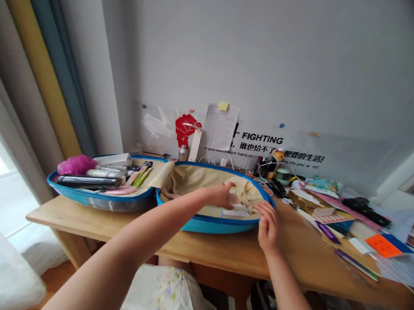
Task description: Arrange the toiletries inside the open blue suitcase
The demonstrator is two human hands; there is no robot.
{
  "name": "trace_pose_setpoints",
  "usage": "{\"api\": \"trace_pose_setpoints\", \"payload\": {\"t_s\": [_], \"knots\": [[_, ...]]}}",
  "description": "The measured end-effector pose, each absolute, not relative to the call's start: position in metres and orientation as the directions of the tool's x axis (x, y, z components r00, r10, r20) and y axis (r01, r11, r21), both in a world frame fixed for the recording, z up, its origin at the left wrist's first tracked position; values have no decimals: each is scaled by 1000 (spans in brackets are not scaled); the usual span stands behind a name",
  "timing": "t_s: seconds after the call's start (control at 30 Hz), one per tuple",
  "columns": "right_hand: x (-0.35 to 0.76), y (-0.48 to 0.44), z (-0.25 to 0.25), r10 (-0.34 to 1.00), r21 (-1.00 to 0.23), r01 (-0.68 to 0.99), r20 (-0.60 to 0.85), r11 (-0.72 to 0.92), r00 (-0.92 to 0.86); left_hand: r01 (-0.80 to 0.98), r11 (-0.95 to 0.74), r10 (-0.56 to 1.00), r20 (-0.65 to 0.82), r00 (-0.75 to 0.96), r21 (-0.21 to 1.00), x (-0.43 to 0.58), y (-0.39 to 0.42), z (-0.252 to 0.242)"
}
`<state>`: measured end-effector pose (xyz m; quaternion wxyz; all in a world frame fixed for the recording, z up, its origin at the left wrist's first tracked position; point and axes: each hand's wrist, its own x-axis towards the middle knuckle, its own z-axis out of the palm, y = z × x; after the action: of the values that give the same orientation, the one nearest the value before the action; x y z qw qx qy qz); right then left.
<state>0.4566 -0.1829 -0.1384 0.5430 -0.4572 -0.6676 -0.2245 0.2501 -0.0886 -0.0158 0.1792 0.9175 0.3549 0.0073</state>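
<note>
The suitcase's left half (114, 204) is looking full, its right half (208, 226) sparse. Right hand (269, 223) is resting loose; left hand (222, 194) is hiding its grip.

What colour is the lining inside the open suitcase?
The lining is beige, showing best in the head view.

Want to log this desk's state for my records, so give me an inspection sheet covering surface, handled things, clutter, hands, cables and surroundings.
Surface: wooden table, partly covered.
Handled things: open blue suitcase; pink puff and black cylinder in its left half, white box-like item in its right.
Clutter: orange-and-blue cube, purple pen and papers at right.
Hands: left hand near the white box-like item, grip unclear; right hand open at the suitcase's right rim.
Cables: white cables behind the suitcase.
Surroundings: grey wall, FIGHTING banner, curtains at left.
</note>
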Motion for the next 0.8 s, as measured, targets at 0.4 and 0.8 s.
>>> {"api": "trace_pose_setpoints", "payload": {"t_s": [0.4,0.8], "knots": [[454,-186,-137,368,-176,857,930,485,-17,583,-740,549,-200,811,335,276,-94,-36],[455,-187,-136,387,-185,857,922,482,-19,553,-673,542,-183,820,491,276,-89,-40]]}}
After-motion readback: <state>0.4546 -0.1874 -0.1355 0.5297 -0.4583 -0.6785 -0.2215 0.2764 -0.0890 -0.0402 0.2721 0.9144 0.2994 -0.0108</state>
